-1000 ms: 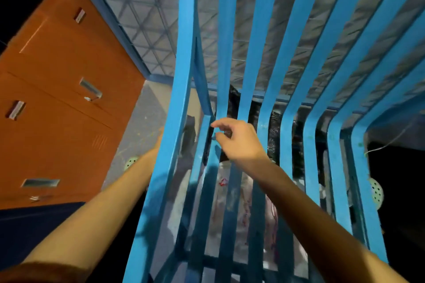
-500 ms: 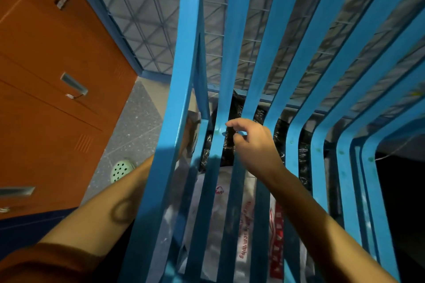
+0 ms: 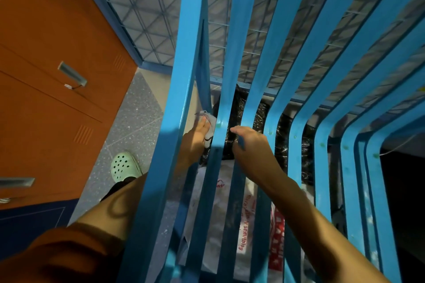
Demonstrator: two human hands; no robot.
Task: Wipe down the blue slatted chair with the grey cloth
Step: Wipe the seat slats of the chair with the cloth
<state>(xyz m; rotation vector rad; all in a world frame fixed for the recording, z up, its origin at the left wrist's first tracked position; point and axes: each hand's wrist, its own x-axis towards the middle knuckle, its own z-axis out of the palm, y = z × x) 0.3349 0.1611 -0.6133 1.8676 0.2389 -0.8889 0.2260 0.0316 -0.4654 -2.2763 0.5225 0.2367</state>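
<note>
Blue slatted chair [image 3: 243, 41] fills most of view, seen close from above/behind. Slats bright blue, painted, glossy, running top to bottom w/ a bend about mid-frame; narrow gaps between. Small green specks on several slats near the bend. Lower part of slats in shadow, upper part lit.

Left hand [image 3: 195, 138] reaches behind the outermost left slat, partly hidden by it. Left grip: clenched around grey cloth [image 3: 210, 122], bunched up. Cloth looks pale grey/whitish w/ dark edging, small wad; sits in the gap between 1st and 2nd slats, at the bend, touching 2nd slat's edge. Most of cloth hidden by fingers and slat.

Right hand [image 3: 253, 145] on near side of slats, just right of cloth, wrist bent, fingers curled over toward 2nd/3rd slat. Right grip: seems hooked on a slat, but fingertips hidden — can't tell for sure whether it grasps. No cloth in it.

Orange sleeve [image 3: 57, 250] on left arm, bottom left.

Through slats: white plastic bag [image 3: 232, 220] w/ red print below, black shiny bag [image 3: 241, 108] behind it. Wire mesh panel [image 3: 147, 7] w/ blue frame beyond chair. Orange cabinet [image 3: 46, 99] w/ metal handles at left. Speckled grey floor [image 3: 138, 117]; pale green clog [image 3: 125, 165] on it, left of chair.
</note>
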